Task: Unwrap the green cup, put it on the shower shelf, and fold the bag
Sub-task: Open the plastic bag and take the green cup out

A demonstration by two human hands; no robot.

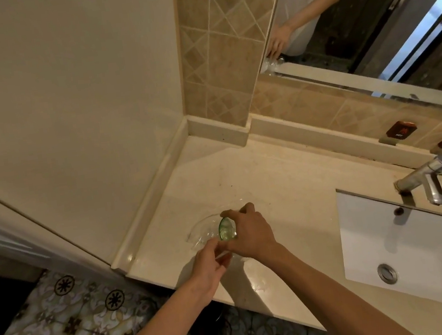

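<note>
Green cup (226,229), small and see-through, lying on its side on the beige countertop (288,195), rim turned to the left, still partly inside the clear plastic bag (204,230). Right hand (248,232) curled over the cup from the right, fingers closed round its body. Left hand (208,263) just below and left of the cup, thumb and fingers pinching the near edge of the bag. Bag spread crumpled on the counter around the cup's left side. To the right, well apart, white sink (363,233) with metal drain (387,273) and chrome faucet (429,179). On the tiled wall behind the faucet, 2 small dark plates (401,130). Above, mirror (363,22) reflecting an arm and a white sleeve. Patterned floor tiles (51,316) at lower left.
</note>
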